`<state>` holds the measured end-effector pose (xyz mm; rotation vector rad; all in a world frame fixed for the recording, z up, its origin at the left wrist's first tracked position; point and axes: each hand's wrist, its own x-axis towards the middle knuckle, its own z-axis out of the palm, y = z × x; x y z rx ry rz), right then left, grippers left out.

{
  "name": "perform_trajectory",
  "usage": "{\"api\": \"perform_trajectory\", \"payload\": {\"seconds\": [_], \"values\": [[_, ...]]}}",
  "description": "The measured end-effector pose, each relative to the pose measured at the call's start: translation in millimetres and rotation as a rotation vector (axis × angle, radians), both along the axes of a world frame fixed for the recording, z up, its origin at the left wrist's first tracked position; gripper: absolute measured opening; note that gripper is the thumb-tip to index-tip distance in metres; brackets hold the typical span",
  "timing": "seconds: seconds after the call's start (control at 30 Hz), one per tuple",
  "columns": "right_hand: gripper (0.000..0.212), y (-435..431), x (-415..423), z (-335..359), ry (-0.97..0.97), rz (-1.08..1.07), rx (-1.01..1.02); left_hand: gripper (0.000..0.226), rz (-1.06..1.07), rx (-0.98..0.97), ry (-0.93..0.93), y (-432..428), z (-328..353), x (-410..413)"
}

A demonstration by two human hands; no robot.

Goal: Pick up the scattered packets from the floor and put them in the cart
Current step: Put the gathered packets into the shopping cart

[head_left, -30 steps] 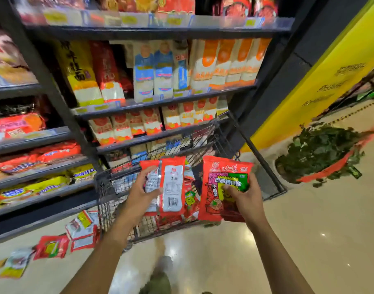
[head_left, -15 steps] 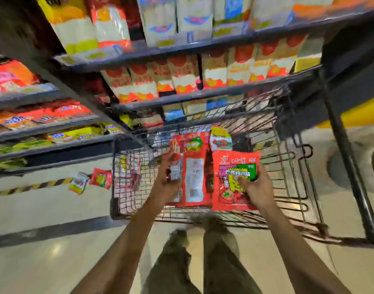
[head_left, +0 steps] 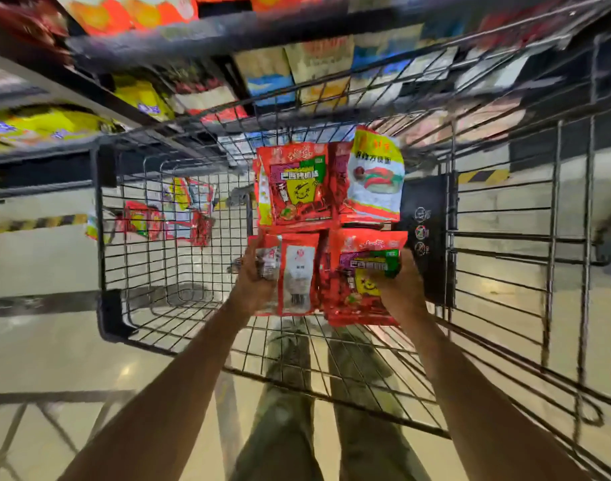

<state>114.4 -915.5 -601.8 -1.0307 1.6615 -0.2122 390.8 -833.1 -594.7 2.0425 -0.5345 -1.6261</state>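
Observation:
Both my hands are low inside the black wire cart [head_left: 103,237]. My left hand [head_left: 255,276] grips red packets with white labels [head_left: 297,272]. My right hand [head_left: 397,289] holds a red packet with a yellow and green print [head_left: 352,296]. Just beyond them two packets lie on the cart's bottom: a red one with a yellow face print [head_left: 293,185] and a yellow, white and red one [head_left: 375,175]. More scattered packets [head_left: 168,213] lie on the floor behind the cart's left wall, seen through the wire.
Store shelves [head_left: 200,39] stocked with packets rise right behind the cart. A yellow-and-black striped strip [head_left: 33,223] runs along the shelf base. My legs [head_left: 290,394] show through the cart's near wire side. The shiny floor [head_left: 47,359] spreads to the left.
My view has tipped down and closer over the cart. Both hands have gone lower into the basket, still holding their packets.

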Motion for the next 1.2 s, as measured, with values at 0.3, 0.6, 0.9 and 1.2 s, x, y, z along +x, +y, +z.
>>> {"api": "perform_trajectory", "payload": {"seconds": [0.3,0.6,0.9,1.2], "values": [[0.046,1,24,19,0.223,0.177,-0.087,0.094,-0.31,0.092,-0.543,-2,4,-7],[0.058,-17,17,151,0.319,0.437,-0.423,0.087,-0.441,-0.151,-0.815,-17,146,4],[0.054,-30,51,308,0.282,0.743,-0.818,0.078,-0.395,-0.295,-1.088,9,298,33],[0.065,23,155,411,0.258,0.967,-1.141,0.079,-0.222,-0.332,-1.287,114,396,109]]}}
